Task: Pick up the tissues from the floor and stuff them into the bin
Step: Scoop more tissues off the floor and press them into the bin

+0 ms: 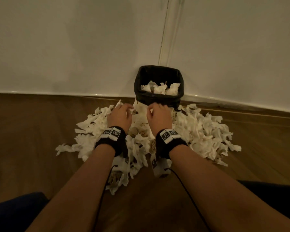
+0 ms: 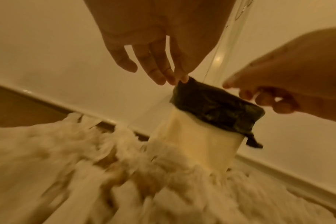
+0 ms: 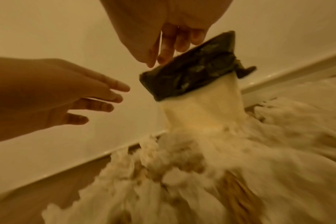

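Done: I see a few tissues lying in the bin (image 1: 158,99).
Left: most tissues (image 1: 203,131) cover the floor (image 1: 32,139) around it.
Hands: my left hand (image 1: 120,117) is spread and empty; right hand (image 1: 159,115) is loosely curled and empty.

My head camera is looking forward and down along both forearms, taking in the wall corner, the bin (image 1: 159,84) standing against it and the heap of tissues (image 1: 203,131) spread on the floor (image 1: 32,131). My left wrist camera is sitting low and close, tilted, peering past my left hand (image 2: 155,45) at the bin (image 2: 217,106) from its left, with my right hand (image 2: 290,78) entering at the edge. My right wrist camera is mirroring it from the right, just as near and blurred. All three views are sharing the bin, the tissue heap and both hands
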Available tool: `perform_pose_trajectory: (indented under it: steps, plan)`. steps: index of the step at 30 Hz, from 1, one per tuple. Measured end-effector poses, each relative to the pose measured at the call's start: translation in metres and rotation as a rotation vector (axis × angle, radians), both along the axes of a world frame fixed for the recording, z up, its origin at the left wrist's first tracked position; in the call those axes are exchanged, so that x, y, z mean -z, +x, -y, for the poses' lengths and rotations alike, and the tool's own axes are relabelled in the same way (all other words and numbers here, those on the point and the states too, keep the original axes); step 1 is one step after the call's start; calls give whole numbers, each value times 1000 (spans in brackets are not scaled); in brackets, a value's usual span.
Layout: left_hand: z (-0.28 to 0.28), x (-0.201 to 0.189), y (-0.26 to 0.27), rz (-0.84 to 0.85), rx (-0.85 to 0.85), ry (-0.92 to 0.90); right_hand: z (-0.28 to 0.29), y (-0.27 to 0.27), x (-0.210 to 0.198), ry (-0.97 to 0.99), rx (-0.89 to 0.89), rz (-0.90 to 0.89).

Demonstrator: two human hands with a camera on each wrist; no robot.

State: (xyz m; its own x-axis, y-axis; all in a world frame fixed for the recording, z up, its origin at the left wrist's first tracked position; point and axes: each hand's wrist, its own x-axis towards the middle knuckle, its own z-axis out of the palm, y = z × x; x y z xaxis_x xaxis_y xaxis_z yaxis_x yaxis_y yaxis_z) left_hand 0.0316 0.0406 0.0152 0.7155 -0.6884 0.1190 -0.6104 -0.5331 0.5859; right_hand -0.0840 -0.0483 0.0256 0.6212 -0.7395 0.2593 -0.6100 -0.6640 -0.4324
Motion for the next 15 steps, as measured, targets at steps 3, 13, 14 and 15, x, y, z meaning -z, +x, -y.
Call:
perform_pose_trajectory:
  steps: [3,13,14,15]
  plan:
    - [-24,22,-5,-80,-40,131,-3,-28,27,268,53,-143]
    - [-18,65,-29,37,113,321,4,-78,88,518,136,-263]
    - [-13,67,-30,48,118,315,2,-77,92,520,105,-272]
    - [-9,69,-29,60,120,309,0,-76,95,519,81,-266]
